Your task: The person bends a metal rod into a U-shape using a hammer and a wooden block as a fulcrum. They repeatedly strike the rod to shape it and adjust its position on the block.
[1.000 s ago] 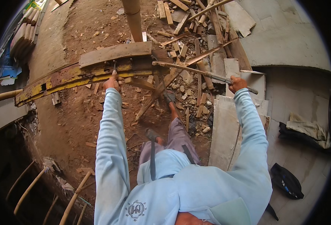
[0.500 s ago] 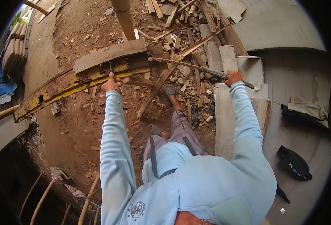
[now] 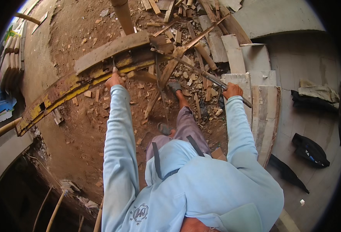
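Note:
A long, rusty steel beam with yellow paint (image 3: pixel 43 104) crosses in front of me at the left, with a curved-looking wooden board (image 3: pixel 112 52) along its far edge and small metal pegs standing up. My left hand (image 3: pixel 115 80) is closed at the beam's near edge, around the lower end of a thin metal rod (image 3: pixel 113 62). My right hand (image 3: pixel 232 91) is wrapped round the grey pipe-like handle of a long metal bar (image 3: pixel 213 78). The bar slants from my hand to its narrow, hooked-looking far end beside the beam's right end.
A bamboo post (image 3: pixel 123 17) stands beyond the beam. Wood scraps (image 3: pixel 170 11) and rubble (image 3: pixel 188 75) lie on the dirt around my sandaled feet (image 3: pixel 174 86). Stacked boards (image 3: pixel 265 116) stand at the right, with dark cloth (image 3: pixel 310 150) on the grey floor beyond.
My right hand has pulled the bar's handle toward my body and slightly left, so the bar slants more steeply. My left hand stays at the beam. The view has tilted slightly.

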A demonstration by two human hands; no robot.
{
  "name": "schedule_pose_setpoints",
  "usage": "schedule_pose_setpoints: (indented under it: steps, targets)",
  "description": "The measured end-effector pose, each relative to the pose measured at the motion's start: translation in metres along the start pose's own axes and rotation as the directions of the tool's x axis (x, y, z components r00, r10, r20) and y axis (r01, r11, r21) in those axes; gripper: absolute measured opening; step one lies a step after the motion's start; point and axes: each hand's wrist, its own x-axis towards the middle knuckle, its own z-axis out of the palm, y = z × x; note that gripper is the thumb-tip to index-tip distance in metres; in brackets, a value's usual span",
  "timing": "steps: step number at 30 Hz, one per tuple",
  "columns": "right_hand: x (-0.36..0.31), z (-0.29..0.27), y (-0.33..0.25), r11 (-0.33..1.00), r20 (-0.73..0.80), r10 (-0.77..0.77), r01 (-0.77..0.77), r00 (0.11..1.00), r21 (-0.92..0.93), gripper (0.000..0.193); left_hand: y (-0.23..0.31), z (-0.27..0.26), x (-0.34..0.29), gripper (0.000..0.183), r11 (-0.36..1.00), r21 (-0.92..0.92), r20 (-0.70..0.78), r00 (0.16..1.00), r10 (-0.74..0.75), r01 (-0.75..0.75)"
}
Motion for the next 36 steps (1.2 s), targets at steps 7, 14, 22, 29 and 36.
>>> schedule_pose_setpoints:
  steps: [7, 14, 22, 29, 36]
  targets:
    - [0.046, -0.022, 0.03, 0.961, -0.084, -0.274, 0.275, 0.958, -0.001, 0.02, 0.006, 0.001, -0.003, 0.036, 0.998, -0.015, 0.098, 0.993, -0.062, 0.064]
    - [0.053, -0.013, 0.055, 0.804, -0.477, -0.477, 0.585, 0.738, 0.103, 0.024, 0.016, -0.005, -0.035, 0.035, 0.998, -0.023, 0.125, 0.991, -0.049, 0.052]
    - [-0.035, 0.005, -0.025, 0.576, -0.387, -0.443, 0.587, 0.809, 0.569, 0.032, 0.023, -0.018, -0.051, 0.044, 0.992, 0.053, 0.305, 0.944, -0.128, 0.117]
    - [-0.119, 0.055, -0.118, 0.165, -0.102, -0.519, 0.216, 0.849, 0.962, 0.032, 0.082, -0.025, -0.081, 0.017, 0.928, -0.044, 0.533, 0.795, -0.291, 0.37]
    - [-0.12, -0.033, -0.102, -0.168, 0.057, -0.559, -0.18, 0.828, 0.969, 0.032, 0.097, -0.027, -0.08, 0.017, 0.852, -0.157, 0.551, 0.761, -0.343, 0.498]
